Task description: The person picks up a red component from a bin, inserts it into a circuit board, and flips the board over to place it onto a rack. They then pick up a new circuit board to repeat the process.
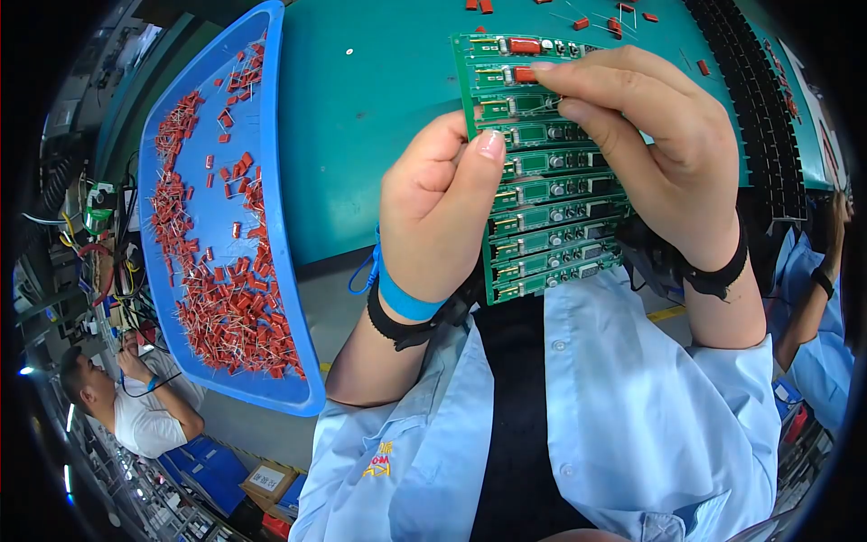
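Green circuit board [535, 190], one: before us, right of the blue tray [278, 208], our left hand [438, 194] clamped on its edge. Done: red part [525, 45] at the top. Under way: second red part [524, 76], touched by our right hand [668, 126]; grip unclear. Left: lower strips [551, 216], showing none.

We clasp the left edge of the green circuit board [545, 191] with our left hand [438, 185], thumb flat on its face. Our right hand [664, 122] arches over its upper right part, index fingertip and thumb tip slightly apart. Our forearms [727, 316] flank it.
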`<state>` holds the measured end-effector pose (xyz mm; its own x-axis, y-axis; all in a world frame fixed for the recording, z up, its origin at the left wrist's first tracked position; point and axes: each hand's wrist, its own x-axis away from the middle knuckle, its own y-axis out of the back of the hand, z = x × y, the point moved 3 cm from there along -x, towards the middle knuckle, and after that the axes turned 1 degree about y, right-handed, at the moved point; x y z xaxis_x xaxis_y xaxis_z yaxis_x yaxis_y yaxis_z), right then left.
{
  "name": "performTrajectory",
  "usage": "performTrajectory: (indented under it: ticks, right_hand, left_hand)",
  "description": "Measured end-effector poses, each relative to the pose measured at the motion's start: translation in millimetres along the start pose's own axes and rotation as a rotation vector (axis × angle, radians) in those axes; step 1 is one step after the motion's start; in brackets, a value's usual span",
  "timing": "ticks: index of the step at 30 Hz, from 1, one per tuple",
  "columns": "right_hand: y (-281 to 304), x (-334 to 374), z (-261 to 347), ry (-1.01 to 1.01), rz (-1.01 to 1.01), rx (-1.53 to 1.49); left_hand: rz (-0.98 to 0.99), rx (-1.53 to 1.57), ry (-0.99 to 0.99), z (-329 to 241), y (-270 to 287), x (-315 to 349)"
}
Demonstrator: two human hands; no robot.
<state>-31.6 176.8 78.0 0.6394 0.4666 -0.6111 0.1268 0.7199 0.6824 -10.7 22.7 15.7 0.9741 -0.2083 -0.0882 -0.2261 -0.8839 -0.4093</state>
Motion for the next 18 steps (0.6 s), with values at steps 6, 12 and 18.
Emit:
performTrajectory:
  ticks: [6, 12, 18]
  right_hand:
    - [0.5, -0.1, 0.0, 0.024, 0.015, 0.032]
    - [-0.8, 1.7, 1.4, 0.002, 0.017, -0.011]
    - [-4.7, 4.0, -0.4, 0.031, 0.015, 0.021]
  left_hand:
    - [0.021, 0.006, -0.012, 1.5, 2.2, -1.2]
    - [0.015, 0.000, -0.017, 2.0, 1.8, -0.3]
    - [0.015, 0.001, -0.020, 1.7, 0.2, -0.4]
